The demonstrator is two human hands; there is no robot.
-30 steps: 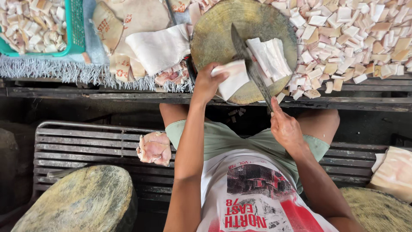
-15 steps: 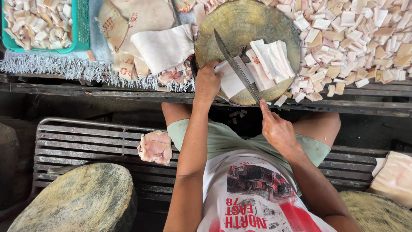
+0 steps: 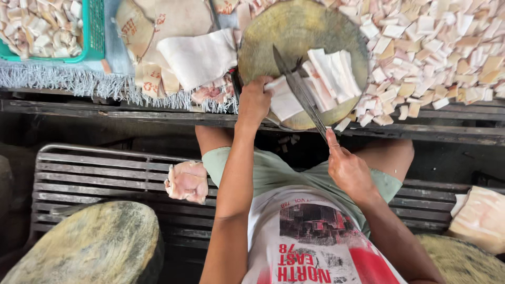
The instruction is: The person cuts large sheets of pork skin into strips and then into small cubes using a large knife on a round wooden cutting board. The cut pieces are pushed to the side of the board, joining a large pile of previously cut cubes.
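View from the head camera, looking down on a seated person at a cutting station. A round wooden chopping block (image 3: 294,31) sits at the near edge of the table (image 3: 105,108), within easy reach of both arms. The left hand (image 3: 255,100) rests on the near-left rim of the block, its fingers closed down on a pale slab of pork skin and fat (image 3: 284,102), pinning it flat so that it cannot slide under the blade. The right hand (image 3: 347,168) is held off the near edge of the table, over the lap, its fingers clenched around the handle of a long knife (image 3: 297,87); the blade runs diagonally up across the block, lying just beside the pinned slab. To the right of the blade, cut strips (image 3: 334,73) lie side by side on the block, kept apart from the uncut piece. A heap of small cut squares (image 3: 436,47) covers the table toward its far-right corner, beside the block. Uncut sheets of skin (image 3: 194,55) lie to the left of the block, close to the holding hand. A green basket (image 3: 94,37) of pieces stands at the far-left corner. Below the table, a fatty chunk (image 3: 187,181) rests on a slatted bench (image 3: 94,173), and a second round block (image 3: 89,244) stands nearer the camera.
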